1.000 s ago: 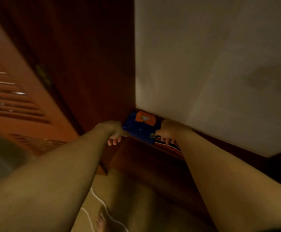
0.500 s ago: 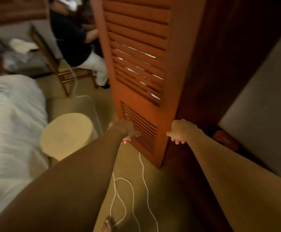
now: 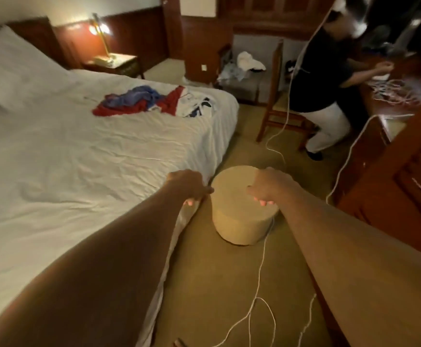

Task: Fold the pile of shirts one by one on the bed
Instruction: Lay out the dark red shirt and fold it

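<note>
White sheeting covers the bed [image 3: 79,159]; the pile of shirts [image 3: 139,102], red, blue and white, lies crumpled on its far part, near the side edge and well apart from both hands; the left hand [image 3: 188,187] hovers over the bed's near edge, fingers [image 3: 188,203] curled under and holding nothing; the right hand [image 3: 267,187] is above a round beige stool [image 3: 242,221] just beside the bed, its fingers likewise curled and empty; a white cord [image 3: 260,266] trails across the carpet [image 3: 204,271]; another person [image 3: 322,78] sits on a wooden chair [image 3: 277,78] at the right.
</note>
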